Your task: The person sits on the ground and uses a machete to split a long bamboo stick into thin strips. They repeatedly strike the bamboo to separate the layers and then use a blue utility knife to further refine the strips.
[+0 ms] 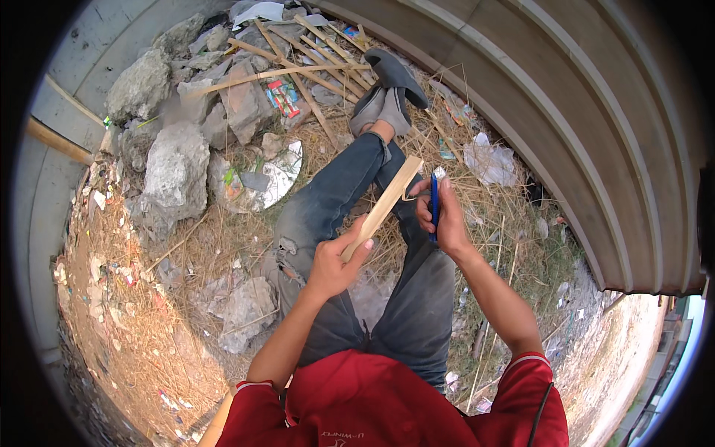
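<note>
My left hand [337,262] is closed around the lower end of a flat, pale strip of wood or bamboo [390,200]. The strip slants up and to the right over my crossed legs. In my right hand [449,220] is a slim blue cutter knife [434,208], held upright just right of the strip's upper part; its blade cannot be made out. A thin curled shaving [408,195] shows between the strip and my right fingers. I cannot tell whether the knife touches the strip.
My legs [328,194] stretch forward over dry straw. Several split sticks [313,68] lie crossed near my feet, by a dark sandal [395,77]. Broken concrete lumps [176,170] are piled at left. A corrugated metal sheet [566,97] slopes along the right. A crumpled plastic bag [489,162] lies below it.
</note>
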